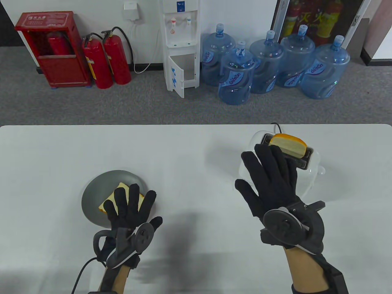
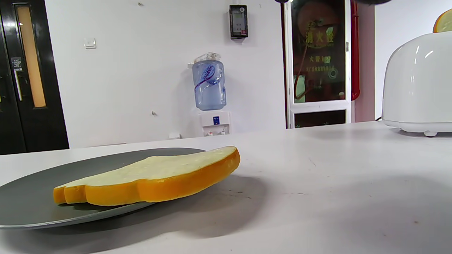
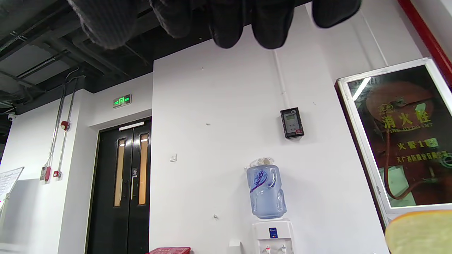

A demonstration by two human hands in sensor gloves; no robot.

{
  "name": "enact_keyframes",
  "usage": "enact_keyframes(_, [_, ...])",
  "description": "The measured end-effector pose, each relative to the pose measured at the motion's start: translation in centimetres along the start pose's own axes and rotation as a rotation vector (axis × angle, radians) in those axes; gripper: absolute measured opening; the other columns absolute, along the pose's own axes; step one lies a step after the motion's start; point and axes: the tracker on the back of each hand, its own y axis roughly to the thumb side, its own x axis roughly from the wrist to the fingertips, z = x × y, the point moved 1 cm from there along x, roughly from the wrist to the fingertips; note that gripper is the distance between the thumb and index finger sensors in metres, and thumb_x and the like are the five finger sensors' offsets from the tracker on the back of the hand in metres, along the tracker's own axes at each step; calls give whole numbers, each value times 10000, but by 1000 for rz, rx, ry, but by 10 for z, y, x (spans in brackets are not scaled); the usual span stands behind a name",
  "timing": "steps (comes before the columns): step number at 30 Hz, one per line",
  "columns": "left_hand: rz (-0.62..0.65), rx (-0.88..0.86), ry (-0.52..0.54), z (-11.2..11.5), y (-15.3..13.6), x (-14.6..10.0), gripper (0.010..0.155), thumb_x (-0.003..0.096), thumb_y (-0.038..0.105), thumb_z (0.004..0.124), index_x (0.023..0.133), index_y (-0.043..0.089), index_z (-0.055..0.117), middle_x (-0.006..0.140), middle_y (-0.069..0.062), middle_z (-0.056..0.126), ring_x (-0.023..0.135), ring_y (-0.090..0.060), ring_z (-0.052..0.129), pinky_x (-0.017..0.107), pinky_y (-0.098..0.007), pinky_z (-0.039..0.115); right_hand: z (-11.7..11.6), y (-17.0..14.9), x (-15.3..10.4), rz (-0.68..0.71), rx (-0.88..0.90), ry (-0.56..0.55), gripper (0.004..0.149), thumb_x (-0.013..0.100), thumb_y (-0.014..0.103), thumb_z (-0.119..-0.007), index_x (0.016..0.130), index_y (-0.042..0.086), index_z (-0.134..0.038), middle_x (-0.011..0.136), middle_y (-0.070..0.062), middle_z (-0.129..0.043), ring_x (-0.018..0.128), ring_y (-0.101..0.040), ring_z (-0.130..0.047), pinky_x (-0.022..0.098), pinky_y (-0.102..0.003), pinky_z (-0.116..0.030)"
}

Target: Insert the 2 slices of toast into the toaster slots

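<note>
A white toaster (image 1: 310, 176) stands at the right of the table, with one toast slice (image 1: 289, 145) upright in a slot and sticking out the top. My right hand (image 1: 269, 180) hovers over the toaster's near side, fingers spread and straight, holding nothing. The second toast slice (image 2: 155, 176) lies flat on a grey plate (image 1: 101, 186) at the left. My left hand (image 1: 130, 203) is spread above that slice; whether it touches is unclear. In the left wrist view the toaster (image 2: 418, 84) sits at the right edge. The right wrist view shows only fingertips (image 3: 226, 24) and a toast corner (image 3: 420, 233).
The white table (image 1: 190, 153) is bare between the plate and the toaster. A black cord (image 1: 277, 126) leaves the toaster's far side. Beyond the table's far edge stand water bottles (image 1: 269, 67), a dispenser and fire extinguishers on the floor.
</note>
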Motion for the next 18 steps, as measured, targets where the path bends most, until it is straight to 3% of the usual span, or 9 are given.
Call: enact_keyframes(18, [13,11,-6,1,4,-1,737,537,697,521,1183,450,267,1266,-70,111,1108,-476,53,738,-659,141,-45,16,-28,38,3,76,669,687,590,-584,1255,325,-353,1325,-125,-380,1184,-466,-476,794,-720,-421])
